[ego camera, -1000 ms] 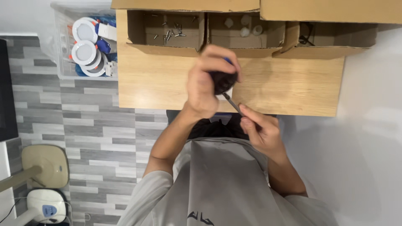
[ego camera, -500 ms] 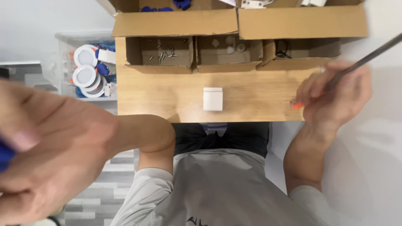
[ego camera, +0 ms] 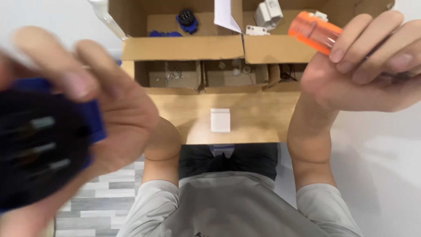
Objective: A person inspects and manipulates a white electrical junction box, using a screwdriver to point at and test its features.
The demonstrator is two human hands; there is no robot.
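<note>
My left hand point(ego camera: 112, 109) is raised close to the camera at the left, blurred, and grips a round blue and black plug point(ego camera: 39, 145) whose metal pins face me. At the upper right, my right hand point(ego camera: 364, 74) is closed around a screwdriver with a clear orange handle point(ego camera: 313, 30); its shaft is hidden behind the fingers. Between my forearms a small white square block point(ego camera: 220, 120) lies on the wooden table point(ego camera: 267, 118), touched by neither hand.
Open cardboard boxes point(ego camera: 184, 47) line the table's far side. One holds a blue plug point(ego camera: 187, 19), another white plastic parts point(ego camera: 268, 13). Low compartments hold small screws point(ego camera: 169, 75) and bits. Grey tiled floor point(ego camera: 105, 206) shows at the lower left.
Both hands have come up nearer the camera and spread further apart. The plug now fills the left edge, and the screwdriver's orange handle points up and left.
</note>
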